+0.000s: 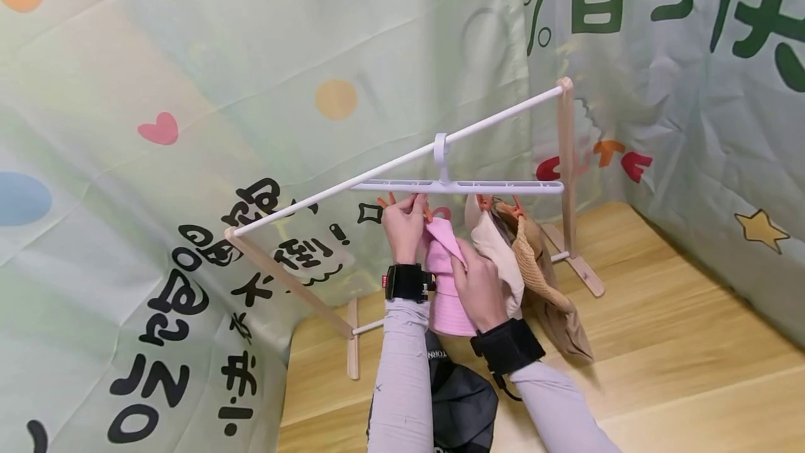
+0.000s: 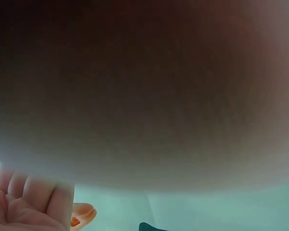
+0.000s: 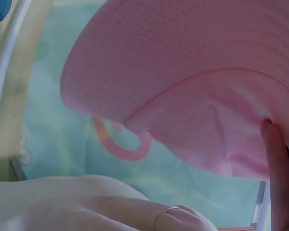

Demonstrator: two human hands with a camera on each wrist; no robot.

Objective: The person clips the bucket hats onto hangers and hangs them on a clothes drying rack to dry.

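My left hand [image 1: 404, 229] is raised just below the white hanger [image 1: 497, 187], its thumb and fingertips pinching an orange clip [image 1: 428, 212] there. From that spot a pink hat [image 1: 451, 306] with a stitched brim hangs down. Its upper edge is gripped by my right hand [image 1: 481, 292], whose finger lies against the pink cloth in the right wrist view. Another orange clip [image 1: 391, 198] shows left of the left fingers. Whether the first clip bites on the hat is hidden. Blurred skin covers most of the left wrist view.
The hanger hooks over a white rod [image 1: 503, 115] on a wooden rack [image 1: 567, 173]. Clipped at its right side hang a cream cloth hat [image 1: 493, 243] and a brown cloth item [image 1: 534, 257]. Black fabric [image 1: 462, 397] lies on the wooden table [image 1: 654, 341] below the arms. A printed curtain surrounds the back.
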